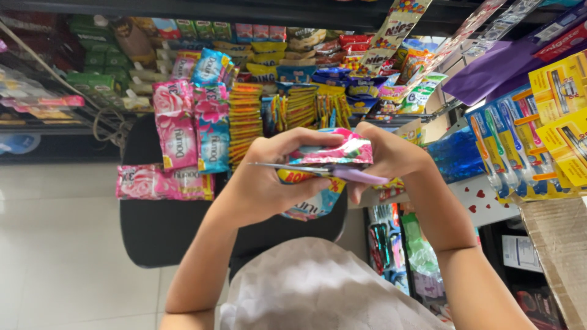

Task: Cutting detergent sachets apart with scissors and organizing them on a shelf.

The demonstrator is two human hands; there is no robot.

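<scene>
A dark round table top (160,235) fills the lower middle of the view over a pale tiled floor (55,244), and beyond it the shelves (92,67) are packed with small goods. On the table lie rows of sachet strips: pink ones (175,125) beside blue ones (213,131), a flat pink strip (164,182) near the front edge, and a stack of orange and yellow packets (244,119) further in. To the right hang carded toothbrushes (510,143) in blue and yellow backing, with a torn cardboard box (559,256) below them. Closer in, both arms reach up from a pale patterned garment (318,287). The left hand (269,183) has its fingers curled and clamped around a strip of pink and blue sachets (333,153), held in the air just above the table's near edge, with more of the strip hanging down behind the palm. The right hand (391,153) grips the other end, fingers closed over it and over the purple handle of a pair of scissors (324,171), whose thin blades lie across the strip. The blades seem nearly shut, though the angle makes that hard to tell. The strip looks uncut here; several whole strips lie untouched on the table.
</scene>
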